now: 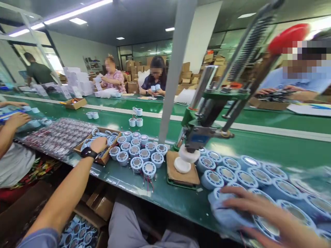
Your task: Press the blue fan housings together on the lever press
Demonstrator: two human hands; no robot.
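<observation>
My left hand [99, 145], with a dark band at the wrist, reaches into a cardboard box [77, 148] of light blue rings [111, 137]; its fingers are hidden. At the lower right, my right hand [258, 210] is blurred, its fingers spread around the side of a light blue round housing [223, 208] at the near edge of a large group. Between my hands stand more round blue housings [134, 151] with metallic centres, some with red wires. A hand press [204, 127] holds a white round pad above a white disc [182, 165] on a brown board.
A grey post [172, 75] rises behind the press, whose red-knobbed lever [288, 38] leans right. A tray of small parts [62, 136] lies left, beside a co-worker's arm [11, 127]. Below the table is a box of blue parts [80, 234]. People sit across the green belt [116, 115].
</observation>
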